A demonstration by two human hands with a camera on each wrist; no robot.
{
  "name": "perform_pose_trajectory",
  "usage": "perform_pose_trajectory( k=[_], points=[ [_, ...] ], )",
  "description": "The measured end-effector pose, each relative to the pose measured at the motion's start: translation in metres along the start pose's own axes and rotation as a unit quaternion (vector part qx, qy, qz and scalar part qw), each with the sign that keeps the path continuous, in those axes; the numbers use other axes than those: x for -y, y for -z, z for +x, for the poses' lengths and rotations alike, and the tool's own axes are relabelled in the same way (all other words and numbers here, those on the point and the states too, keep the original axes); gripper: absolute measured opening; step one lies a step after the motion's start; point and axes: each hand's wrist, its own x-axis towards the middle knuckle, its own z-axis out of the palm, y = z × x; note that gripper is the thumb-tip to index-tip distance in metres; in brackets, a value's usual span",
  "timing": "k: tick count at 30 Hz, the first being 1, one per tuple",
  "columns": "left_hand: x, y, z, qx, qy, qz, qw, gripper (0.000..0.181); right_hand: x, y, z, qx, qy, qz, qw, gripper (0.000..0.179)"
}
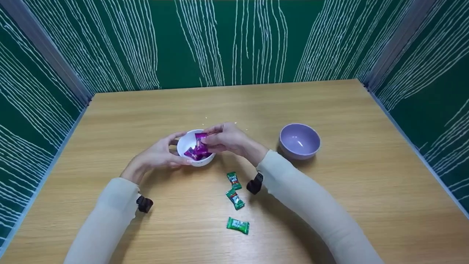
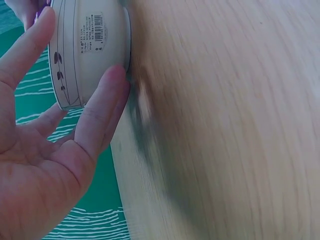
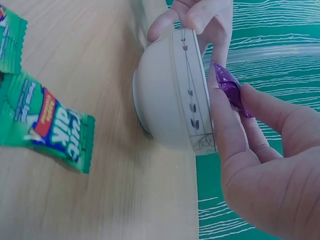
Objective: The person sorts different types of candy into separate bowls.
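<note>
My left hand [image 1: 159, 153] holds a small white bowl [image 1: 200, 162] by its side, thumb and fingers spread around it. In the left wrist view the bowl [image 2: 92, 65] shows a barcode label and a leaf pattern. Over the bowl's right rim, my right hand [image 1: 232, 141] pinches a shiny purple wrapped candy [image 3: 229, 86] between thumb and fingers. More purple wrapped candies [image 1: 191, 153] lie inside the bowl. On the table in front of the right forearm are three green wrapped candies, one near [image 1: 234, 180], one middle [image 1: 235, 199] and one closest to me [image 1: 238, 225].
A lilac bowl [image 1: 299, 142] stands on the wooden table [image 1: 366, 176] to the right of my right hand. Small white specks [image 1: 235, 123] lie behind the hands. Green panels [image 1: 256, 44] with white streaks enclose the table's back and sides.
</note>
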Motion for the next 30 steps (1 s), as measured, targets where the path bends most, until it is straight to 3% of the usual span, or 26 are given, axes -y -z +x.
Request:
perform_pose_trajectory(
  k=[23, 30],
  points=[
    [0.003, -0.006, 0.005, -0.01, 0.003, -0.034, 0.9994, 0.103, -0.005, 0.008, -0.004, 0.018, 0.013, 0.032, 0.9992, 0.048],
    [0.008, -0.005, -0.004, -0.016, 0.011, -0.056, 0.9983, 0.109, -0.001, 0.011, -0.005, 0.049, 0.029, 0.02, 0.9982, 0.046]
  ],
)
